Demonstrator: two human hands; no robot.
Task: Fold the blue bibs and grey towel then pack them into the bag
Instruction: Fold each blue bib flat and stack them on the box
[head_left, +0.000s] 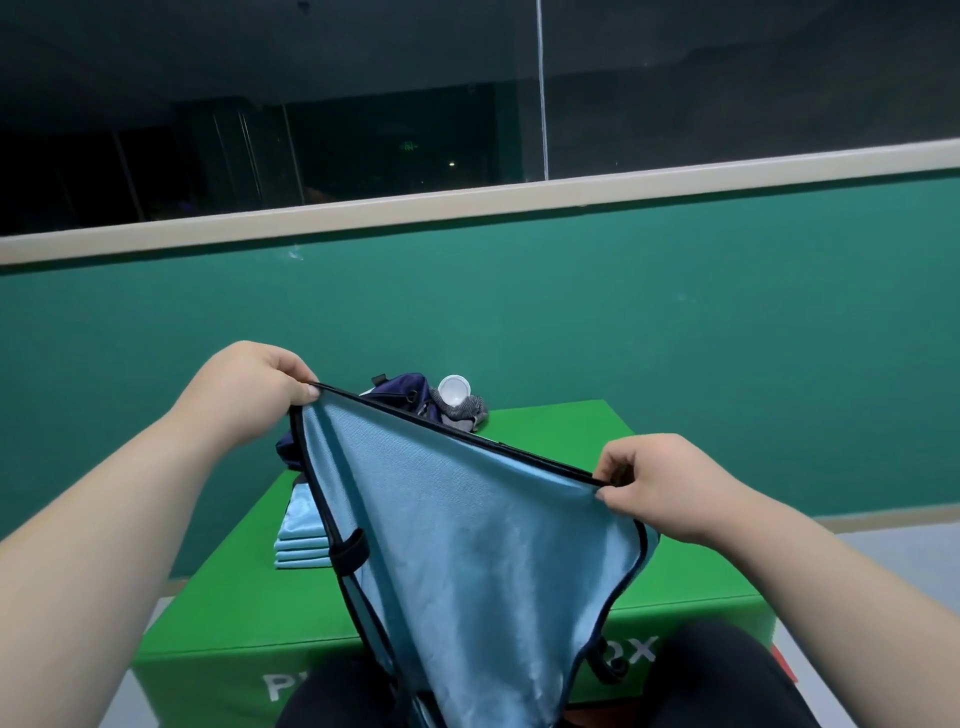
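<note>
A light blue bib (483, 545) with black trim hangs in the air over the green box (675, 582). My left hand (249, 389) pinches its upper left corner and my right hand (654, 483) pinches its upper right corner, so the top edge is stretched taut. The bib's lower end drops toward my lap. A stack of folded blue bibs (301, 535) lies on the box's left side, partly hidden by the held bib. Behind it sits the dark navy bag (400, 392), and next to that the crumpled grey towel (467, 410).
A white round lid or cup (454, 388) rests by the towel at the box's far edge. A green padded wall (727, 338) with a pale ledge rises behind the box. Grey floor shows at both sides.
</note>
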